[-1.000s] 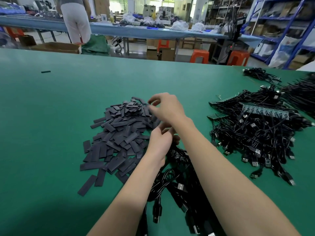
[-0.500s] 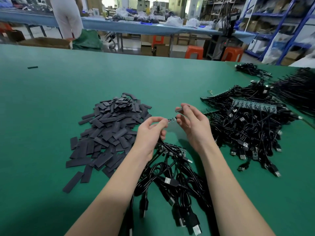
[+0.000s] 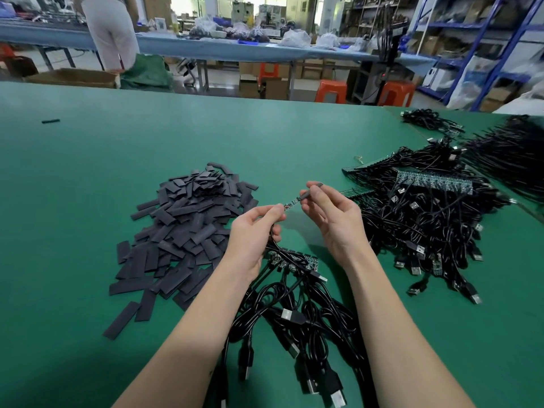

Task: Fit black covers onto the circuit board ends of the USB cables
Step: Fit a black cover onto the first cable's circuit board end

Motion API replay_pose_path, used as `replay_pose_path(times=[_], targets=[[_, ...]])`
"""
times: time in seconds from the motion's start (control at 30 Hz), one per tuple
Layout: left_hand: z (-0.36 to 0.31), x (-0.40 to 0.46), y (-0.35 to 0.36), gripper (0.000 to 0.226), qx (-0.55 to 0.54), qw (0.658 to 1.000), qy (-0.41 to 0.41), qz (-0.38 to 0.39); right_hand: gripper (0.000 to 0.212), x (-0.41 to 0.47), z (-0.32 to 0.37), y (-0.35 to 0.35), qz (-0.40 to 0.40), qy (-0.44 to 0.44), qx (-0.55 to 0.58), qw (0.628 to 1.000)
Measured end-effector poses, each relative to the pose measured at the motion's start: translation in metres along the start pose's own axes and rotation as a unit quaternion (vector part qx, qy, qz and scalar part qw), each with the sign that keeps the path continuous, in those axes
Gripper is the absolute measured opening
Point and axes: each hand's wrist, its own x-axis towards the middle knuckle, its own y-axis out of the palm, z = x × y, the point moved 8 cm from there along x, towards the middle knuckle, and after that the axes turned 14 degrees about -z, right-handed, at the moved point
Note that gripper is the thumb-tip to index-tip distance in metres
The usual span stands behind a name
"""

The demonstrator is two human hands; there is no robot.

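Note:
My left hand (image 3: 253,234) pinches a black USB cable just behind its small circuit board end (image 3: 290,204), which points up and to the right. My right hand (image 3: 332,216) pinches a black cover (image 3: 310,191) whose open mouth sits at the board's tip. A heap of flat black covers (image 3: 182,225) lies left of my hands. The bundle of USB cables (image 3: 294,319) that this cable belongs to trails toward me between my forearms, with more small boards (image 3: 294,260) under my left wrist.
A large tangle of black USB cables with board strips (image 3: 426,219) fills the table to the right, and more cables (image 3: 506,154) lie at the far right. A small dark piece (image 3: 50,121) lies far left on the green table (image 3: 88,172). A person stands beyond the table.
My right hand left the cover heap holding one cover and came to the middle. My left hand lifted the cable's board end, and the cover now meets its tip.

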Motion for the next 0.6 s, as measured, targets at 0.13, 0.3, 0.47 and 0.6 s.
replay_pose_path(times=[0.13,0.3,0.47,0.6], targets=[[0.001,0.0,-0.001,0.005,0.001,1.0,-0.005,-0.002,0.008,-0.002,0.002,0.002,0.005,-0.018,0.002,1.0],[0.003,0.001,-0.004,0.005,-0.017,0.999,-0.026,-0.009,0.009,-0.005,0.007,0.005,0.012,-0.057,-0.011,0.998],[0.004,0.002,-0.004,0.006,-0.037,0.998,-0.047,-0.009,0.012,-0.008,0.016,0.009,0.008,-0.127,-0.053,0.99],[0.004,0.002,-0.004,0.007,-0.028,0.998,-0.046,-0.009,0.013,-0.009,0.02,0.008,-0.003,-0.156,-0.072,0.985]])
